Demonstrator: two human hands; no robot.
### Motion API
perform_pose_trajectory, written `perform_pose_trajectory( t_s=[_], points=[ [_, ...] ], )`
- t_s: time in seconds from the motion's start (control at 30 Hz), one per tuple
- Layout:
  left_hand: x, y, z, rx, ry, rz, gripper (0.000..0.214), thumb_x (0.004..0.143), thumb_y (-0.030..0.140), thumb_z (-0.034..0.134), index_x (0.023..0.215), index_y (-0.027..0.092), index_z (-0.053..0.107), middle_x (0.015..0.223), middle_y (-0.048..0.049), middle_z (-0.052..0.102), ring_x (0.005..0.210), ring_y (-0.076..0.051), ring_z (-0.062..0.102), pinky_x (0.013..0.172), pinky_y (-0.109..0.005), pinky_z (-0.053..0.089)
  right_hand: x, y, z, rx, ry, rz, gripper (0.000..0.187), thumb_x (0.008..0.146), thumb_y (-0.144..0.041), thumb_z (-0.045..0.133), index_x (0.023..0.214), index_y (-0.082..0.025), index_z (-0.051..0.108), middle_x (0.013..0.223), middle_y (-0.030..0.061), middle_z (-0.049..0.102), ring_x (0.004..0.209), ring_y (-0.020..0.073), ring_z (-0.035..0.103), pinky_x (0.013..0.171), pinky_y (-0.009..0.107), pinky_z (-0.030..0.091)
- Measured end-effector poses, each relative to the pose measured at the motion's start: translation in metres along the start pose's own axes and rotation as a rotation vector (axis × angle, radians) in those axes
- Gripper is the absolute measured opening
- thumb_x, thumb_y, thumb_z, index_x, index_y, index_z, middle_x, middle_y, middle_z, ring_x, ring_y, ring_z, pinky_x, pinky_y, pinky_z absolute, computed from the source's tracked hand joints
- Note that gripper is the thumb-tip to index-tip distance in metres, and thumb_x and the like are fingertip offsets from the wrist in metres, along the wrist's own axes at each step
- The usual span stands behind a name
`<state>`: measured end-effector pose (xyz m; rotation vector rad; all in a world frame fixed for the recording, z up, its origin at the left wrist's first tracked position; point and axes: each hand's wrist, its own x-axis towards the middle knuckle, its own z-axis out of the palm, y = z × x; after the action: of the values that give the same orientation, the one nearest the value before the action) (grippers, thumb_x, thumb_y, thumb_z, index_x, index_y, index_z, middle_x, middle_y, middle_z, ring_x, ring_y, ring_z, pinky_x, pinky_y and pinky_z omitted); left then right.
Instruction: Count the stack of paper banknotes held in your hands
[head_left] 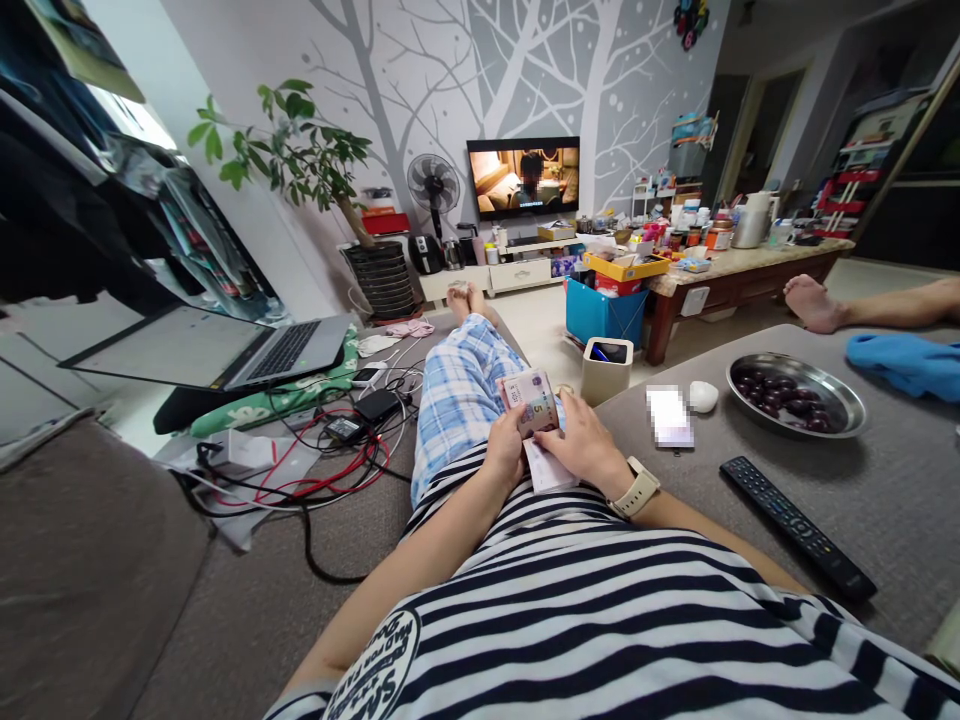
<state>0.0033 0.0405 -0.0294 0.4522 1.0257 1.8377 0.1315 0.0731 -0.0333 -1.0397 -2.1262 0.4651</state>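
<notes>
A small stack of banknotes [534, 395], the top one marked 5, is held upright over my lap. My left hand [506, 445] is closed around its left side, thumb on the front. My right hand [589, 440] is closed at the lower right of the stack, its thumb pressed near the bottom edge. Below the thumbs a pale paper piece [549, 472], perhaps another note, lies against my striped shirt [570, 580]. The fingers behind the notes are hidden. A watch with a light strap [636, 488] is on my right wrist.
On the sofa [675, 500] to my right are a remote control [796, 525], a steel bowl of dark fruit [796, 397], a white case [703, 397] and another person's foot [816, 303]. To my left are a laptop [277, 350] and tangled cables [330, 480]. A small bin [607, 370] stands ahead.
</notes>
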Motion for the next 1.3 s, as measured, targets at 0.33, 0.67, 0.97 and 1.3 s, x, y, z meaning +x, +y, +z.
perform_pose_trajectory(
  t_s=[0.33, 0.67, 0.97, 1.3],
  points=[
    [-0.003, -0.002, 0.004, 0.062, -0.025, 0.076, 0.012, 0.085, 0.02, 0.068, 0.093, 0.014, 0.076, 0.088, -0.0103, 0.082, 0.106, -0.03, 0.077, 0.107, -0.045, 0.055, -0.003, -0.027, -0.009, -0.356, -0.218, 0.034, 0.087, 0.098, -0.065, 0.055, 0.156, -0.001, 0.042, 0.123, 0.0327, 0.073, 0.117, 0.0403, 0.069, 0.108, 0.051, 0.036],
    [-0.002, 0.004, -0.001, 0.04, -0.006, -0.011, 0.014, 0.084, 0.023, 0.071, 0.091, 0.012, 0.074, 0.087, -0.0123, 0.081, 0.095, -0.03, 0.079, 0.096, -0.044, 0.061, 0.007, -0.011, -0.014, -0.098, -0.086, -0.004, 0.051, 0.096, -0.054, 0.063, 0.133, -0.019, 0.062, 0.116, 0.0188, 0.077, 0.101, 0.0329, 0.072, 0.087, 0.042, 0.049],
    [-0.007, 0.008, 0.002, 0.033, -0.002, -0.107, 0.021, 0.076, 0.012, 0.07, 0.097, 0.01, 0.074, 0.085, -0.0114, 0.081, 0.087, -0.03, 0.079, 0.088, -0.046, 0.064, 0.021, 0.028, 0.02, 0.542, 0.142, 0.118, 0.035, 0.085, -0.058, 0.066, 0.091, -0.023, 0.059, 0.072, -0.0019, 0.062, 0.068, 0.0189, 0.059, 0.068, 0.032, 0.045],
    [-0.007, 0.006, 0.002, 0.035, 0.008, -0.101, 0.017, 0.08, 0.011, 0.067, 0.096, 0.01, 0.073, 0.083, -0.0119, 0.081, 0.094, -0.031, 0.079, 0.092, -0.044, 0.063, 0.021, 0.023, 0.013, 0.553, 0.194, 0.1, 0.042, 0.086, -0.06, 0.064, 0.067, -0.024, 0.053, 0.062, -0.0023, 0.056, 0.062, 0.0172, 0.049, 0.063, 0.031, 0.039]
  ],
)
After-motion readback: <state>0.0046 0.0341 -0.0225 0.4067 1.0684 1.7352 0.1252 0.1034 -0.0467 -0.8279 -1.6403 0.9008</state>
